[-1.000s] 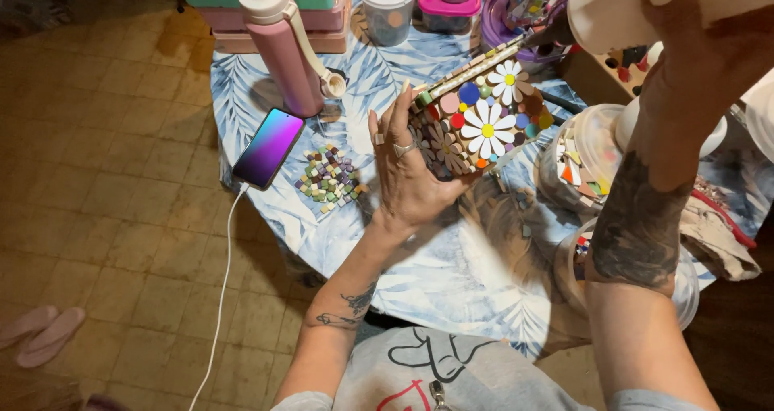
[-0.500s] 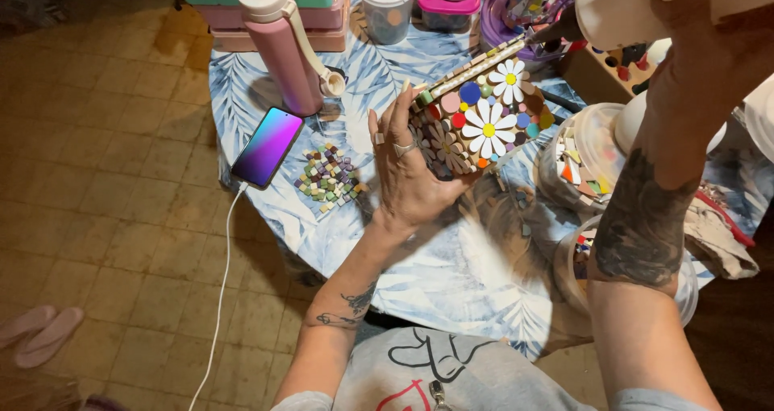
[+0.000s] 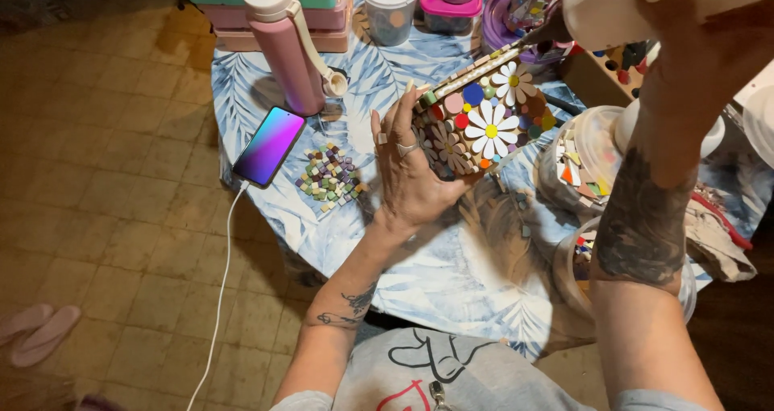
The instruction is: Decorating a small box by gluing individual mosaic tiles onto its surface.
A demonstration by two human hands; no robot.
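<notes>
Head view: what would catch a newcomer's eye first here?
The mosaic box, tiled with white daisies and coloured dots, is propped at table centre by the left hand. Up at the top right, the right hand grips a white squeeze bottle, nozzle aimed at the box's top edge. To the left lie a lit phone, a heap of loose tiles and a pink bottle.

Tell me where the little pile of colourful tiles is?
In the head view, the small pile of colourful mosaic tiles lies on the leaf-patterned tablecloth, between the glowing smartphone and the left hand.
</notes>
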